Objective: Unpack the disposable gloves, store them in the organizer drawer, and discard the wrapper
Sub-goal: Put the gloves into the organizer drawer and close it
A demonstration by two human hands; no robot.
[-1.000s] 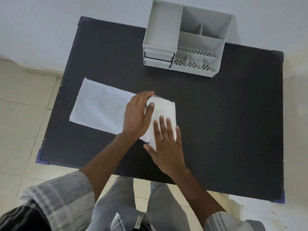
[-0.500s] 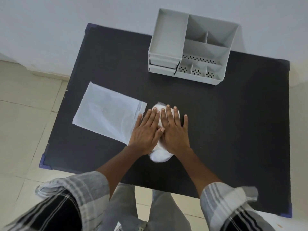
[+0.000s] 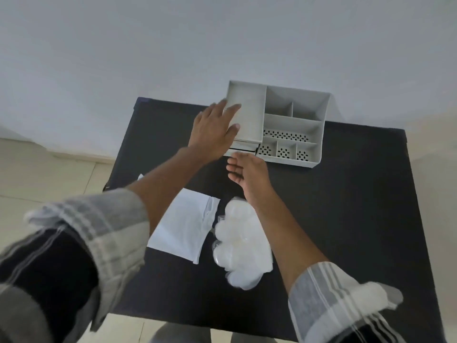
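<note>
A plain pale wall rises behind the black table [image 3: 346, 219] in front of you, with light floor tiles showing to its left. At the far edge of the table sits the grey organizer [image 3: 291, 125], its open compartments facing up and its two small drawers [image 3: 243, 149] stacked at the front left corner; both look pushed in or nearly so, though your hands hide part of them. Your left hand [image 3: 212, 133] lies flat with fingers spread against the organizer's left side and top rim, holding nothing. Your right hand [image 3: 247, 170] is just in front of the lower drawer, fingers loosely open and reaching toward its face; you cannot tell from here whether the fingertips touch it. It grips nothing. The disposable gloves [image 3: 241, 243], a crumpled translucent white bundle, lie loose on the table near you, beside your right forearm. Just to their left lies the wrapper [image 3: 183, 229], flat and white, its open end toward the gloves, partly under your left forearm. Your striped sleeves [image 3: 94, 233] fill the near corners.
</note>
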